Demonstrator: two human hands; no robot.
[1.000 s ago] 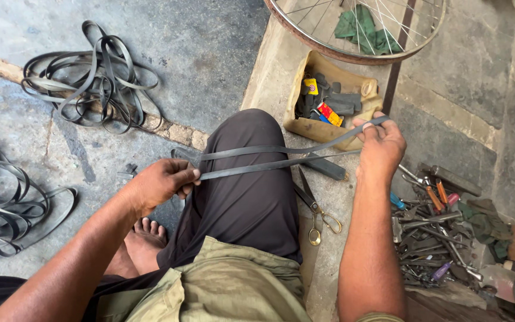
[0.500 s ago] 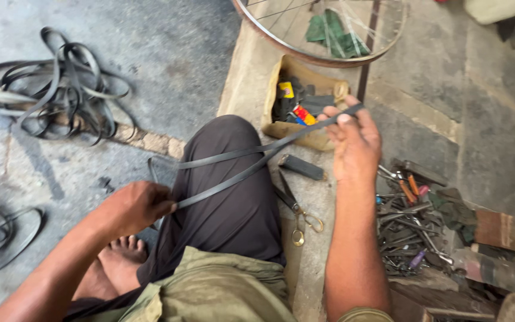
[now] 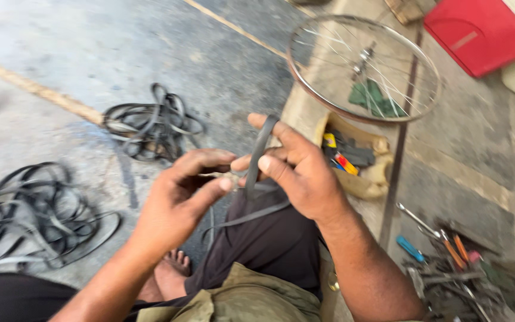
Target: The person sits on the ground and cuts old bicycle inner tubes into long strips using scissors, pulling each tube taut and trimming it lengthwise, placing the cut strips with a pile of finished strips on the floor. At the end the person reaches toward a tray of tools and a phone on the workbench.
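A flat black rubber strip (image 3: 258,156), like a cut inner tube, is looped over the fingers of my right hand (image 3: 296,170), which grips it in front of my chest. My left hand (image 3: 177,200) is close beside it, fingers curled, pinching the strip's lower end near the right fingertips. A tail of the strip (image 3: 251,216) hangs down across my dark-trousered knee (image 3: 269,238). The picture is blurred by motion.
Two heaps of black rubber tubes (image 3: 150,125) (image 3: 31,217) lie on the concrete floor at left. A spoked bicycle rim (image 3: 415,56) lies ahead, a small open box of bits (image 3: 353,161) below it. Loose hand tools (image 3: 448,262) are piled at right. A red box (image 3: 478,33) sits far right.
The hands, earlier far apart and stretching the strip taut across my knee, have come together in front of me. The strip is now looped over the right fingers. The camera has tilted up.
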